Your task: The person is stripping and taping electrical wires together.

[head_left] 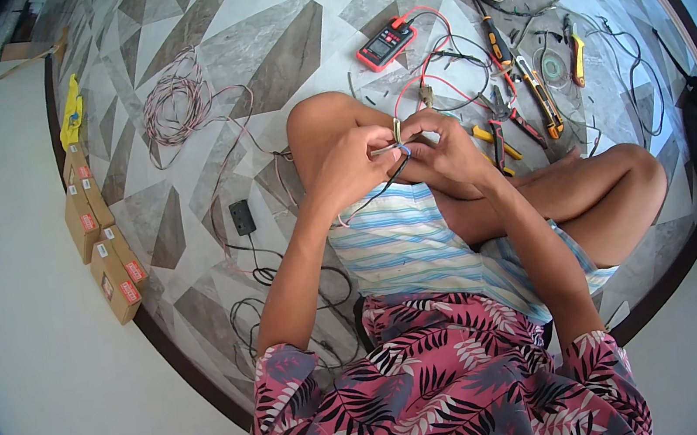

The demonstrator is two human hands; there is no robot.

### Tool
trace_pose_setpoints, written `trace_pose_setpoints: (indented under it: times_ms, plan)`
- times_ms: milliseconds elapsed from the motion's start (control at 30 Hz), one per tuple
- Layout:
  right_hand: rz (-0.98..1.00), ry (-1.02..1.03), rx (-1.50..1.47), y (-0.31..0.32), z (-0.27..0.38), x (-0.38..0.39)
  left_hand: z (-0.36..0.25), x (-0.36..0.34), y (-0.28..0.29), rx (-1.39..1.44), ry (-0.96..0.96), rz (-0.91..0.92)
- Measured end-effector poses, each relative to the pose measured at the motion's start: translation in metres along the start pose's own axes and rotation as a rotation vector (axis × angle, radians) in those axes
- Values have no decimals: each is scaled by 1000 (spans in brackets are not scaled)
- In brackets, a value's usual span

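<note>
Close together above my crossed legs, my left hand and my right hand both have their fingers pinched on thin electrical wires. A black wire with a blue part near its end runs down from between the fingertips toward my shorts. A short yellowish-green piece stands up between the two hands; its kind is too small to tell. Just beyond the hands, a red test lead curves toward a red and black handheld meter. The fingers partly hide the wire ends.
Right of my hands lie pliers, a yellow utility knife, a black-and-yellow long tool and loose cables. A coil of pinkish wire lies at the left, near a black adapter box. Cardboard boxes line the left wall.
</note>
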State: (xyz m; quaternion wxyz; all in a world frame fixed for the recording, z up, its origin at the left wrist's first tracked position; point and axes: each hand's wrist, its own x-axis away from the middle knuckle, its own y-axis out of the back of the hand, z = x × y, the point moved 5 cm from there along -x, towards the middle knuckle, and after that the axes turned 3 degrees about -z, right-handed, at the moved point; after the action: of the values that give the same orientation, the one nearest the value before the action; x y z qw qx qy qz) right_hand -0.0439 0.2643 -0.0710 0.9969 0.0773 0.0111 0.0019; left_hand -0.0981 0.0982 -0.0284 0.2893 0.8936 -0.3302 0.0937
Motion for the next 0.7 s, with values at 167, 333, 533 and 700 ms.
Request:
trace_pose_setpoints:
  times_ms: [167, 333, 533, 700]
  plan:
    - [74, -6, -198, 1, 4, -3, -16, 10, -7, -292, -212, -370]
    - [170, -21, -132, -4, 2, -11, -20, 45, -25, -636, -346, -565]
    - [182, -179, -256, -17, -11, -17, 11, 43, -14, -236, -142, -442]
    - [206, -178, -266, -21, -17, -13, 24, 38, -4, -59, 52, -348]
